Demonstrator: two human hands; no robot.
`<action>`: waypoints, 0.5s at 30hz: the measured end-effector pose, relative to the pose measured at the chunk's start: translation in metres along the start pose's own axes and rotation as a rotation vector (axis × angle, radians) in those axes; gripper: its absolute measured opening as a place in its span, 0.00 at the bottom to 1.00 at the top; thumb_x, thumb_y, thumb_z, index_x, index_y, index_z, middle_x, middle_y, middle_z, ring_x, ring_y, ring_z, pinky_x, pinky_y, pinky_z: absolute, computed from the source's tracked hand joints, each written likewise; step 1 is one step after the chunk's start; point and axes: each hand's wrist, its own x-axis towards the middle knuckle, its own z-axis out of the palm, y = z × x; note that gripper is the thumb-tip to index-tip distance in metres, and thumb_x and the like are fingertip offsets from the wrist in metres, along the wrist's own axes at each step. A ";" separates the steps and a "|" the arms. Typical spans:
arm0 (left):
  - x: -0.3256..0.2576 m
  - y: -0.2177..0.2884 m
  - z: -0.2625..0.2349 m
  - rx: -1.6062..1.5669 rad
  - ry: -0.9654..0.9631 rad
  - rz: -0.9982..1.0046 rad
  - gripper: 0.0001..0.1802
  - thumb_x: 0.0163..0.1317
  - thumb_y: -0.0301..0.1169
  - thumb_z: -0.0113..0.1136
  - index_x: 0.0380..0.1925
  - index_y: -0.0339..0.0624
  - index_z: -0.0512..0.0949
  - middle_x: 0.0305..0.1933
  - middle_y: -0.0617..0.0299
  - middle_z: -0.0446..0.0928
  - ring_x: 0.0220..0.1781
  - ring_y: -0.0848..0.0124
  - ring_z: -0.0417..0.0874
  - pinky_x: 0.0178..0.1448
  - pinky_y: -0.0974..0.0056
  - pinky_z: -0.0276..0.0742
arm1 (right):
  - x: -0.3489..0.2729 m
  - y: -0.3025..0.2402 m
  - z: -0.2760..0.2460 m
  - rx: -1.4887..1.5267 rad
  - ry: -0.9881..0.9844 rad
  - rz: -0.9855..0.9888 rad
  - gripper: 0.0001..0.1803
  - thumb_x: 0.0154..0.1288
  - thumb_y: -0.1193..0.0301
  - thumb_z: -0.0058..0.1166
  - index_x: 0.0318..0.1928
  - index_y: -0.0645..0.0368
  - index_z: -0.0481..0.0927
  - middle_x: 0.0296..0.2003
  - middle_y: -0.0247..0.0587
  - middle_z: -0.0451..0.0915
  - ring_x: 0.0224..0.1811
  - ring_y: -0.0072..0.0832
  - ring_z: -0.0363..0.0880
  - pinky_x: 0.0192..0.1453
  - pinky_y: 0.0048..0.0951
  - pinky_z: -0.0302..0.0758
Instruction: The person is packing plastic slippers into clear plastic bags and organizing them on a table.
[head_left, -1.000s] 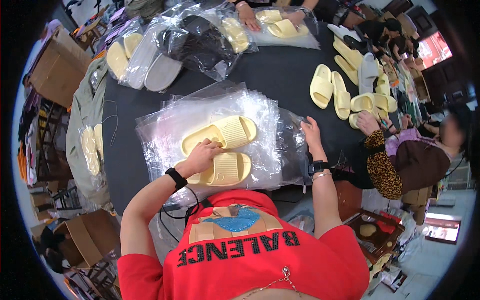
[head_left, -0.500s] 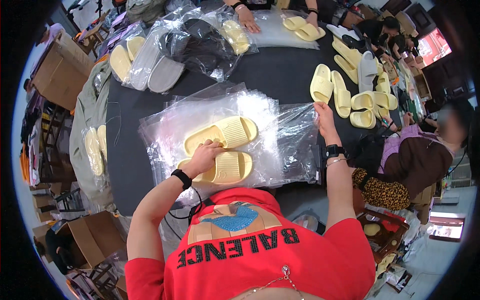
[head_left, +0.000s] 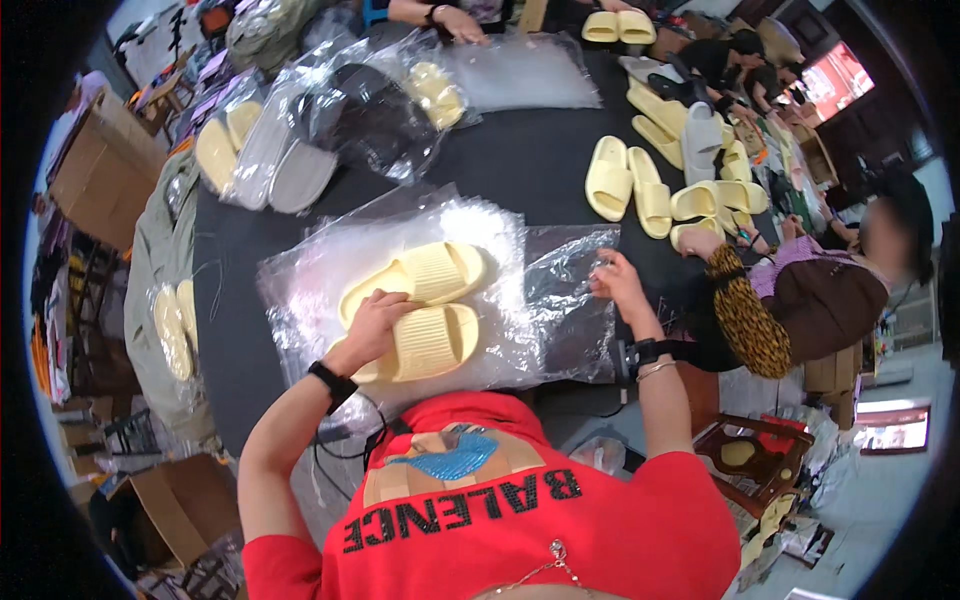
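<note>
A pair of pale yellow slide slippers (head_left: 432,342) lies side by side on a stack of clear plastic bags (head_left: 500,235), toes pointing right. My left hand (head_left: 375,325) grips the pair at the inner edges, its fingers curled where the two meet, beside the ribbed straps. A clear bag's loose end (head_left: 570,300) stretches to the right of the slippers over the black table. By the right edge of that bag is my right hand (head_left: 622,284), its fingers bent and apart, with nothing plainly held.
Loose yellow slippers (head_left: 650,192) and a grey one (head_left: 702,145) lie right. Bagged grey slippers (head_left: 302,175) and a black bagged bundle (head_left: 365,120) sit far left. Across the table, a co-worker's hand (head_left: 460,25) rests by more bags; another co-worker's hand (head_left: 700,238) touches a yellow slipper.
My right hand has moved off the bag's upper right corner, down along its edge, and its fingers have opened. Across the table a yellow pair has been lifted away. A co-worker reaches in from the right.
</note>
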 end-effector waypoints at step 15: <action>0.314 0.123 -0.127 -0.415 0.005 0.511 0.26 0.55 0.20 0.53 0.57 0.36 0.66 0.55 0.50 0.72 0.60 0.66 0.70 0.62 0.64 0.64 | 0.021 0.024 0.038 0.496 -0.203 0.124 0.20 0.62 0.74 0.50 0.55 0.52 0.67 0.32 0.31 0.77 0.23 0.13 0.71 0.24 0.14 0.67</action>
